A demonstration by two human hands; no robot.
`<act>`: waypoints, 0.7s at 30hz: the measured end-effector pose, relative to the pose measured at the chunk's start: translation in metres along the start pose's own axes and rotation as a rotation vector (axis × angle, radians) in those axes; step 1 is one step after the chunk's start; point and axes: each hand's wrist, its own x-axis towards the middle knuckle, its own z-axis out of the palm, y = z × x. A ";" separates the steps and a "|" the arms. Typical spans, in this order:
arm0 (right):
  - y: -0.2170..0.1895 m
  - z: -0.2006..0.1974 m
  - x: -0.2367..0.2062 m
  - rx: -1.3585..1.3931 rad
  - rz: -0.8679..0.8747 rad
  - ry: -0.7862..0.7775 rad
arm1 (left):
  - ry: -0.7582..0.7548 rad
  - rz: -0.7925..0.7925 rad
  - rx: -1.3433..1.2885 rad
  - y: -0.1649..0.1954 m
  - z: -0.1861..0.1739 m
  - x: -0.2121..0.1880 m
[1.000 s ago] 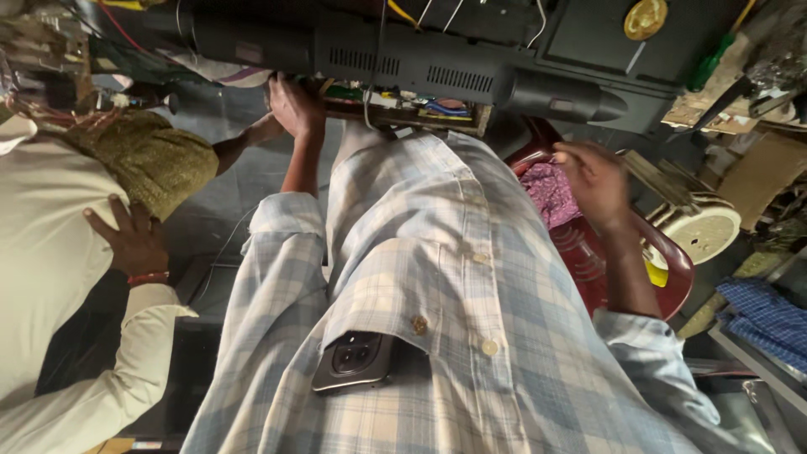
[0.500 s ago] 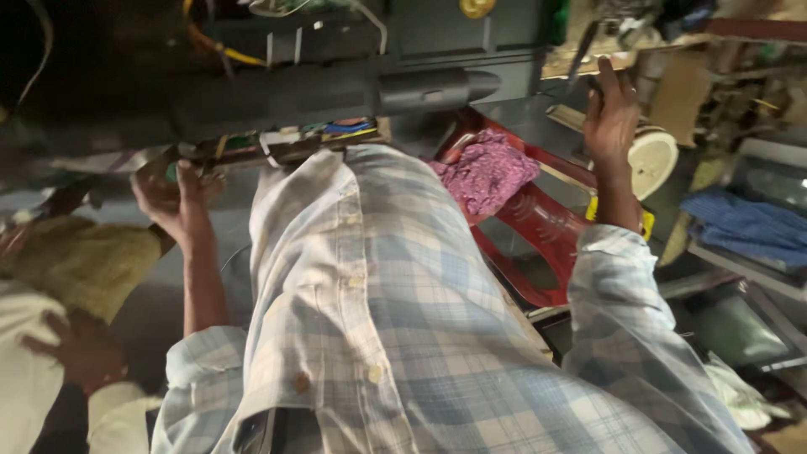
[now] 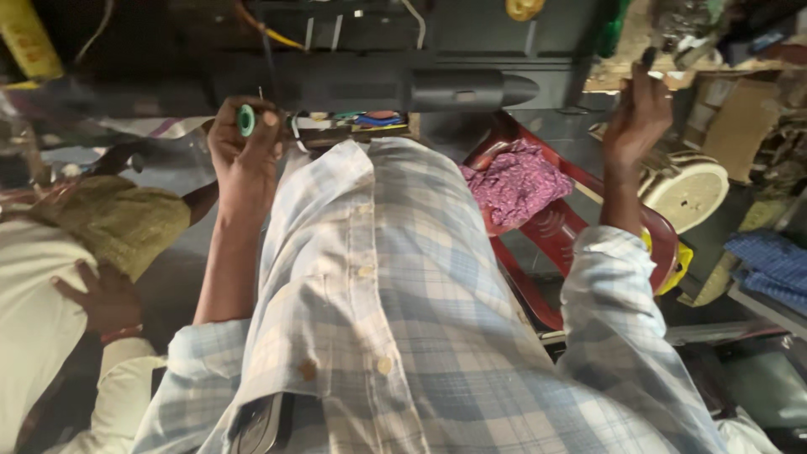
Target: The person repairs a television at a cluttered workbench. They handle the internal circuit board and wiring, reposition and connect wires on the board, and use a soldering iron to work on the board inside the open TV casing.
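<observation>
Now my left hand (image 3: pixel 246 155) is fisted round the green-handled screwdriver (image 3: pixel 246 120), shaft pointing up at the black casing's (image 3: pixel 370 84) underside; right hand (image 3: pixel 636 113) pinches something small.

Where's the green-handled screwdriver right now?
In the head view, upper left: the green-handled screwdriver is gripped in the left hand, raised under the dark device, just left of the plaid shirt.

A pale blue and white checked shirt (image 3: pixel 395 336) with cream buttons is seen at centre. A tool with a green-capped handle (image 3: pixel 245 120) is gripped in the left hand (image 3: pixel 244 155). A magenta patterned cloth (image 3: pixel 517 185) is draped on a red plastic chair (image 3: pixel 580 244). A black casing (image 3: pixel 378 84) is crossed by yellow and white wires. A mustard knitted cloth (image 3: pixel 113 227) and a cream sleeve (image 3: pixel 34 311) are shown at left.
</observation>
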 end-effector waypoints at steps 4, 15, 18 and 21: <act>0.006 -0.006 -0.005 0.118 0.008 0.112 | -0.014 -0.070 0.017 -0.003 0.023 0.004; -0.091 -0.062 -0.018 0.124 0.026 0.123 | -0.116 -0.005 0.468 0.003 0.063 0.012; -0.148 -0.067 0.000 0.227 -0.066 0.122 | -0.251 0.147 0.570 0.003 0.084 0.015; -0.208 -0.069 0.026 0.393 -0.112 -0.016 | -0.329 0.094 0.552 0.007 0.107 0.015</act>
